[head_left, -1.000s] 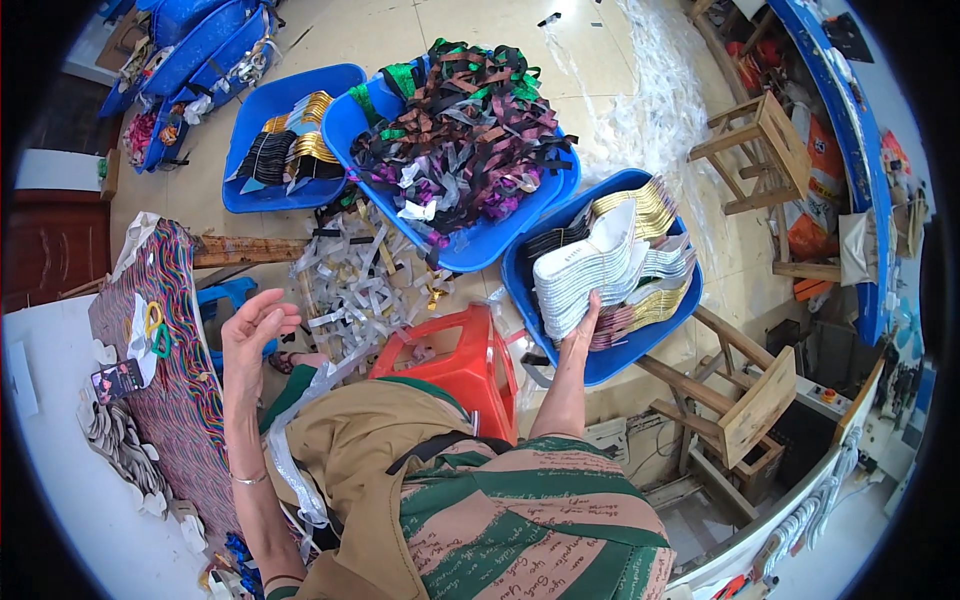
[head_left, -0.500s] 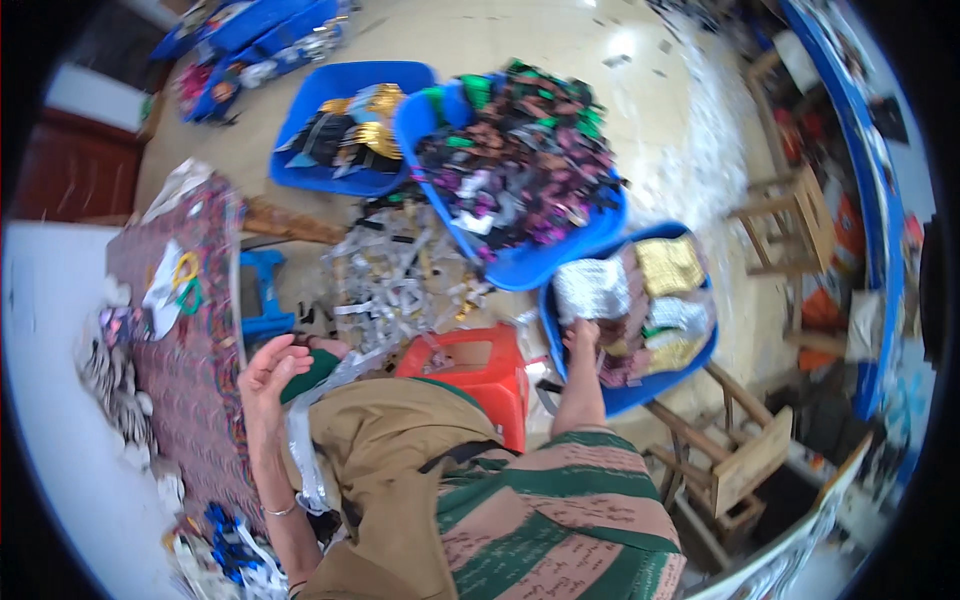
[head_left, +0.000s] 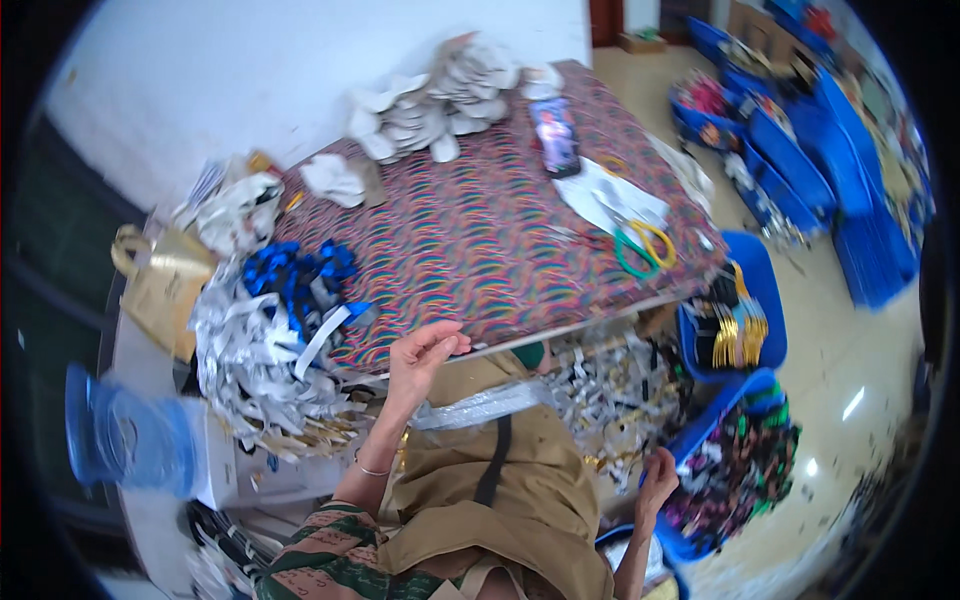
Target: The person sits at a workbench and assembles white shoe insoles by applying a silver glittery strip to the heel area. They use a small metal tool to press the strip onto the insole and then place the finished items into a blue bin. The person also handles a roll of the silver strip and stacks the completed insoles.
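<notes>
My left hand [head_left: 425, 360] is raised at the front edge of the patterned table [head_left: 450, 240], its fingers loosely bent and nothing visible in them. Lower right, my right hand [head_left: 657, 485] is lifted beside the large blue tub [head_left: 683, 548] of dark, green and purple strips. Its fingers are slightly curled and apart, with nothing seen between them. Across my lap, over a brown apron [head_left: 540, 450], lies a shiny silver strip [head_left: 480, 405]. To the left of my left hand is a heap of white and silver strips [head_left: 250, 370] with a blue bundle [head_left: 295, 280].
On the table are green and yellow scissors [head_left: 640, 250], a phone [head_left: 555, 135] and stacked pale pieces [head_left: 430, 105]. A blue water jug [head_left: 130, 430] stands far left. A blue bin [head_left: 758, 260] holds gold and black bundles; scraps [head_left: 610, 390] lie under the table.
My view has turned left from the bins to the table. My right hand has left the silver bundle in the blue bin and moved back toward me. My left hand remains raised.
</notes>
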`<action>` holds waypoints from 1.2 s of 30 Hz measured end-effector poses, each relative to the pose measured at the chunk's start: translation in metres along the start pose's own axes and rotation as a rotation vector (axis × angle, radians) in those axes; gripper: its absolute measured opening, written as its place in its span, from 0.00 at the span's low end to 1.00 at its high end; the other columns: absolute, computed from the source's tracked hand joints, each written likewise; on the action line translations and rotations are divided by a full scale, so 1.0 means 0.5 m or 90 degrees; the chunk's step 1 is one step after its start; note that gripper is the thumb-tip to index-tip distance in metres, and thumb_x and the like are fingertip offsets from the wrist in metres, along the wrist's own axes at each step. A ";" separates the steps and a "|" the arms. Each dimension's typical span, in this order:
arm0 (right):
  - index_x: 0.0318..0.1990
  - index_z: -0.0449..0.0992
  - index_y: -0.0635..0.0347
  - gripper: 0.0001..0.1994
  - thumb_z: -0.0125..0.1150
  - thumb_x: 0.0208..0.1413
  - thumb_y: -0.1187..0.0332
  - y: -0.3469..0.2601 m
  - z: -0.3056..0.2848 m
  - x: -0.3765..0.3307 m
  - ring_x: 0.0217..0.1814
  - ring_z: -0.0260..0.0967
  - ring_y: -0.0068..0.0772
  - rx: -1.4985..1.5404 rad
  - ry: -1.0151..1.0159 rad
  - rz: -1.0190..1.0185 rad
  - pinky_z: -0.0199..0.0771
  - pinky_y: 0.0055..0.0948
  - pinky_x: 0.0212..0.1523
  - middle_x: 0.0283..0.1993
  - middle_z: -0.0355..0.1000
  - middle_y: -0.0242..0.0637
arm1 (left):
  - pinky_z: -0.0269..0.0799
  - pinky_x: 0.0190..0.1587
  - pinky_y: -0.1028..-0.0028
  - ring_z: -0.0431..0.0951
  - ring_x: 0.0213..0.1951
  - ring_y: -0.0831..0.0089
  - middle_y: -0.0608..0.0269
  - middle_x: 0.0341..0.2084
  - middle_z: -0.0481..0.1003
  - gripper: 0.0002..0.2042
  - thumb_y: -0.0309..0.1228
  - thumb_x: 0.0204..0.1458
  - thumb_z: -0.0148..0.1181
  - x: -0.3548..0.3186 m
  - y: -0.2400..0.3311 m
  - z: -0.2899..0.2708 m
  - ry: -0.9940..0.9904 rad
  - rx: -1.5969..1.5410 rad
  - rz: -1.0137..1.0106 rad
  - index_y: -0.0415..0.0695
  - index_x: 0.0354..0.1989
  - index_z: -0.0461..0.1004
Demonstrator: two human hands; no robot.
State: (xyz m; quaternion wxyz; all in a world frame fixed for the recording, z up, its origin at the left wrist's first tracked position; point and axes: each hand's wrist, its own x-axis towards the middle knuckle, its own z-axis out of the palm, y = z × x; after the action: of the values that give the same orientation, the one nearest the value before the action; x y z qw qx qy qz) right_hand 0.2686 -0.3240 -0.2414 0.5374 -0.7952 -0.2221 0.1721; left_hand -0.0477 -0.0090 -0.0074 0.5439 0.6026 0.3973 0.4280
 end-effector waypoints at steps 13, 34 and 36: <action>0.44 0.79 0.66 0.07 0.59 0.60 0.77 -0.661 0.583 0.097 0.35 0.76 0.34 0.034 -0.526 -0.472 0.74 0.30 0.38 0.37 0.77 0.43 | 0.77 0.49 0.72 0.81 0.41 0.72 0.57 0.38 0.81 0.10 0.23 0.62 0.56 -0.084 -0.036 -0.268 0.328 -0.011 0.006 0.34 0.50 0.77; 0.44 0.73 0.61 0.17 0.65 0.42 0.75 -0.438 0.542 -0.037 0.45 0.69 0.51 -0.263 -0.745 -0.684 0.69 0.45 0.49 0.38 0.69 0.45 | 0.59 0.63 0.55 0.68 0.56 0.54 0.55 0.46 0.72 0.29 0.23 0.37 0.70 -0.213 -0.234 -0.135 -0.039 0.631 0.058 0.41 0.54 0.73; 0.40 0.73 0.62 0.14 0.63 0.43 0.75 -0.518 0.521 -0.021 0.40 0.69 0.53 -0.207 -0.757 -0.632 0.69 0.45 0.41 0.35 0.69 0.46 | 0.61 0.59 0.55 0.71 0.51 0.55 0.56 0.41 0.72 0.26 0.22 0.35 0.69 -0.206 -0.245 -0.150 -0.019 0.628 0.052 0.42 0.50 0.74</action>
State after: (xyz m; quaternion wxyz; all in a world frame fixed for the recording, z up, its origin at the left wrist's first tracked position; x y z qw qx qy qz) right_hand 0.0826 -0.0432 -0.0946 0.2198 -0.4463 -0.8233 0.2735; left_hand -0.1531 -0.0713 -0.1351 0.1823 0.8092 0.5210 0.2011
